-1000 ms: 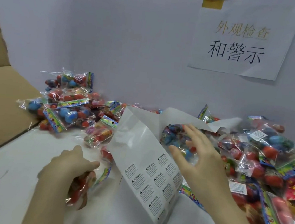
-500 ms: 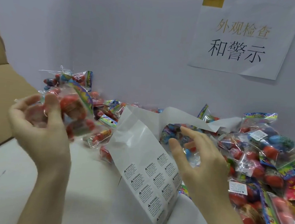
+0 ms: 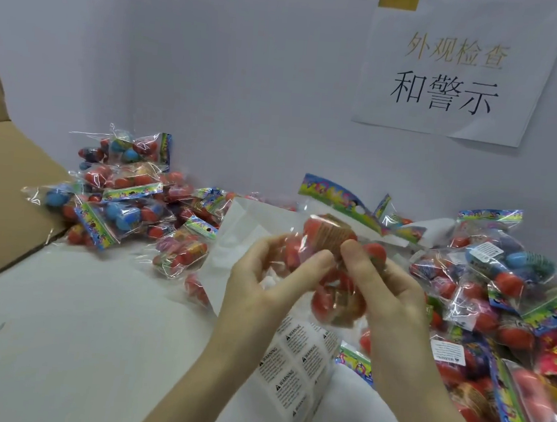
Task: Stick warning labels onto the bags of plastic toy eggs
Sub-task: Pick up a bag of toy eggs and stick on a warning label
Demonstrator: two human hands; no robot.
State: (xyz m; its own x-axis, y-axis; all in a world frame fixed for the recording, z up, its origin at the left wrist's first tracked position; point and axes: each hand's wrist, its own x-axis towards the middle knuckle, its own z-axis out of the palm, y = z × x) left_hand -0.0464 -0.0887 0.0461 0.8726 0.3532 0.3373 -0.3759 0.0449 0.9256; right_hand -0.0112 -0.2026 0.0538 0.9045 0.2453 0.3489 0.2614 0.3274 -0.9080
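I hold a clear bag of red toy eggs (image 3: 327, 238) in the air above the table with both hands. My left hand (image 3: 265, 283) grips its left side, thumb laid across the front. On the right side my right hand (image 3: 388, 291) holds it, thumb pressed on the plastic. The bag's colourful header card (image 3: 339, 197) points up and away. Beneath the hands lies the sheet of warning labels (image 3: 294, 357), partly hidden by my forearms, its upper backing paper (image 3: 252, 222) bare.
A heap of egg bags (image 3: 123, 204) lies at the back left beside a brown cardboard flap (image 3: 6, 193). A larger heap (image 3: 515, 299), some with white labels, fills the right side. A paper sign (image 3: 451, 67) hangs on the wall. White tabletop (image 3: 75, 327) stretches to the left.
My left hand lifted a bag from the table at the left and carried it to the centre. My right hand, earlier open over the label sheet, has closed on the same bag.
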